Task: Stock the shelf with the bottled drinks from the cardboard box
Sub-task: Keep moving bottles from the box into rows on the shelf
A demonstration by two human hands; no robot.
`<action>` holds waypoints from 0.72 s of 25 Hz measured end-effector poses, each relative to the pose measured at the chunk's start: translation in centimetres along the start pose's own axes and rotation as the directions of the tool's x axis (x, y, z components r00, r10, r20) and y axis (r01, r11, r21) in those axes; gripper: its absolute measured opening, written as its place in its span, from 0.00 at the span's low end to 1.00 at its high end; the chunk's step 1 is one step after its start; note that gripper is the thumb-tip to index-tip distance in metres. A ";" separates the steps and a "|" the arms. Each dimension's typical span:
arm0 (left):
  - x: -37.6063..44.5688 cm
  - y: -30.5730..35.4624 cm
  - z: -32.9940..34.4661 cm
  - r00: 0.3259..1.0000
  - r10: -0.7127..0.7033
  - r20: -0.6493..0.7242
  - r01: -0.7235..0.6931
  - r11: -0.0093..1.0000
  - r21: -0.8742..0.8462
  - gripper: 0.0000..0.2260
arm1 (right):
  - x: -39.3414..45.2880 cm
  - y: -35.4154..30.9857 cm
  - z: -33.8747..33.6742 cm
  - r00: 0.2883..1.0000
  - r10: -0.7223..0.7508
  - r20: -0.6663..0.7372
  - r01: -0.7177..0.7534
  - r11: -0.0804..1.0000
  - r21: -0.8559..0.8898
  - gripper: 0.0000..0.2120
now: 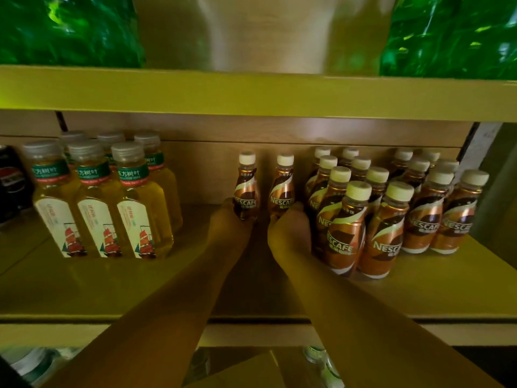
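Note:
Both my arms reach deep into the middle shelf (112,281). My left hand (229,219) grips the base of a brown Nescafe coffee bottle (246,186) that stands upright near the back wall. My right hand (288,228) holds a second Nescafe bottle (283,186) just to its right, also upright. Directly right of that hand stand several rows of the same coffee bottles (386,214). A flap of the cardboard box (240,371) shows at the bottom edge, under my arms.
Several yellow tea bottles (98,197) with ship labels stand at the shelf's left, a dark cola bottle (11,183) beyond them. Green bottles (64,29) sit on the shelf above. More bottles (316,357) show on the level below.

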State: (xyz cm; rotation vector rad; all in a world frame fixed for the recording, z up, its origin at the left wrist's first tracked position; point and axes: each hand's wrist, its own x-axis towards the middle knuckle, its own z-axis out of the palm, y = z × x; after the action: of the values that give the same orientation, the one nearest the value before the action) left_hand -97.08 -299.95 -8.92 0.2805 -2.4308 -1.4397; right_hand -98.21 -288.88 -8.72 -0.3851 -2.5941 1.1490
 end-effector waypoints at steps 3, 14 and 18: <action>1.7 -0.1 0.8 0.999 0.035 -0.012 -0.035 0.999 0.013 0.23 | 1.6 -0.5 0.8 0.999 0.019 0.031 -0.019 1.000 0.007 0.23; 4.3 -1.2 2.3 0.991 0.127 -0.042 -0.126 0.992 0.007 0.22 | 5.0 -0.3 3.1 0.999 -0.034 -0.010 0.034 0.999 0.003 0.22; 4.8 -1.6 2.5 0.992 0.118 -0.044 -0.120 0.991 -0.057 0.23 | 5.2 -0.5 3.4 0.999 -0.025 -0.024 0.025 1.000 -0.017 0.21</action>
State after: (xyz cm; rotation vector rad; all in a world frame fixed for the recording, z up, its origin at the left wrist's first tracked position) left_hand -102.43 -300.13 -10.67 0.1471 -2.3257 -1.4372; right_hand -104.28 -289.68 -9.77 -0.3671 -2.5818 1.1078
